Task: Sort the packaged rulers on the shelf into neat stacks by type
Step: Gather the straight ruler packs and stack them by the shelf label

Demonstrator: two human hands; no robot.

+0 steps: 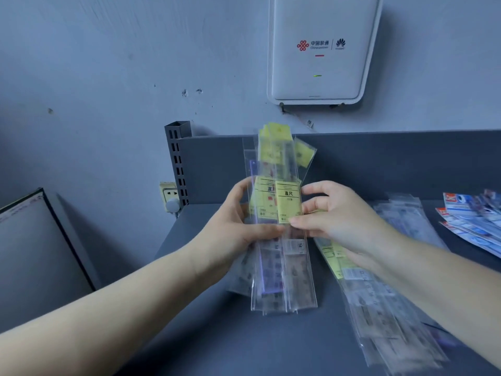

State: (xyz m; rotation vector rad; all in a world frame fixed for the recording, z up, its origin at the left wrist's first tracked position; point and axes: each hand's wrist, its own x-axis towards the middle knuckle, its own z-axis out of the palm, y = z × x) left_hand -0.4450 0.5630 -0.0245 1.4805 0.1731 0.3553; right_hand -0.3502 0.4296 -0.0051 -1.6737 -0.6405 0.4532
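Both hands holding a bundle of packaged rulers above a grey shelf.
Left hand (238, 221) and right hand (336, 218) grip the yellow-labelled bundle (282, 213) upright; loose ruler packs (390, 302) lie right on the shelf (217, 335); router (322, 47) on the far wall.

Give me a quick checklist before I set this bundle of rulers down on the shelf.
1. Left hand grips the bundle of rulers: ok.
2. Right hand pinches the front packet's yellow label: ok.
3. Bundle edges squared: not ok, the packets fan out at top and bottom.
4. All one type in the bundle: cannot tell, a purple ruler shows among yellow-labelled ones.
5. Free spot on the grey shelf: ok, bare surface lies below the bundle.
6. Loose pile of packets on the right is sorted: not ok, it lies spread and overlapping.
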